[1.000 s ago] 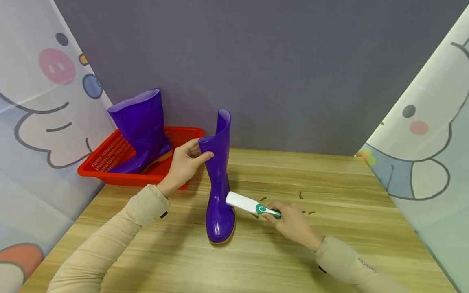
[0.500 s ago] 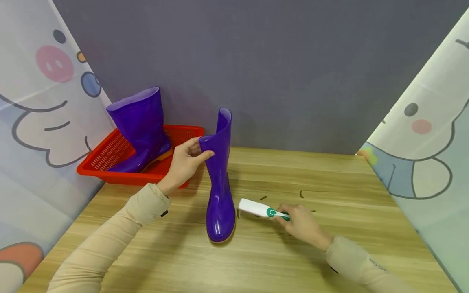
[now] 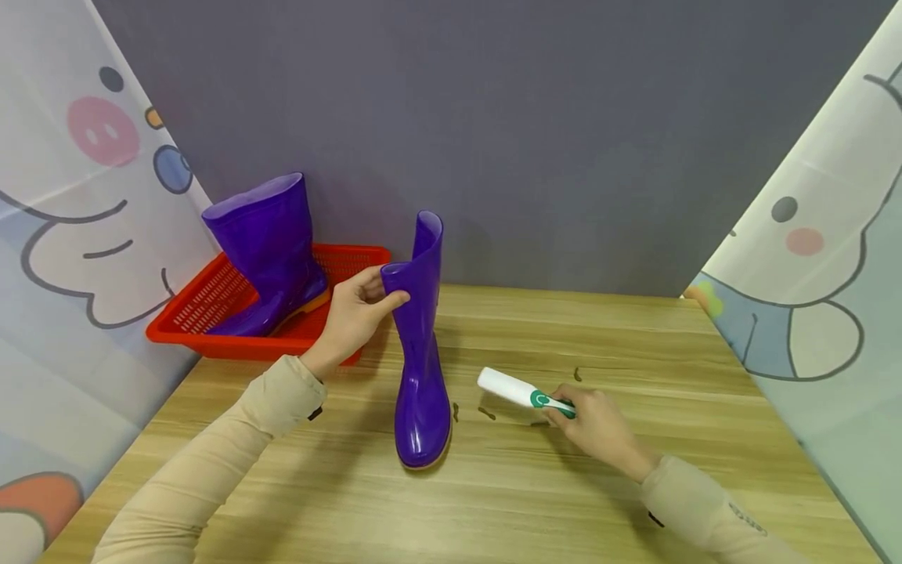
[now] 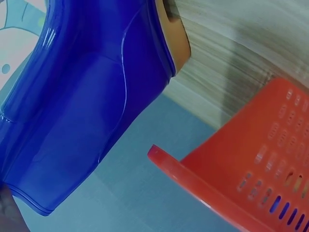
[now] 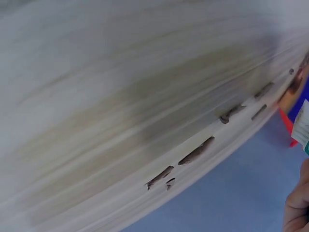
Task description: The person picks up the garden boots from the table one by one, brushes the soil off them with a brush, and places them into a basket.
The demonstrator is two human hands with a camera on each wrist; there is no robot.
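A purple rain boot (image 3: 419, 392) stands upright on the table, toe toward me. My left hand (image 3: 355, 313) grips the rim of its shaft, thumb on the near side, most fingers hidden behind. The boot (image 4: 82, 106) fills much of the left wrist view. To the right, my right hand (image 3: 595, 423) holds a white and green brush (image 3: 510, 388) by its handle, apart from the boot. In the right wrist view only part of the brush (image 5: 301, 126) and of the hand (image 5: 297, 205) shows at the edge.
A red basket (image 3: 247, 345) at the back left holds a second purple boot (image 3: 271, 243). Several small dark crumbs, such as this one (image 3: 486, 413), lie on the wooden table (image 3: 493, 501) around the brush. A grey panel (image 3: 507, 141) rises behind.
The brush in my right hand has moved right, from against the boot's side to a gap away from it. My left hand and the boot have stayed in place.
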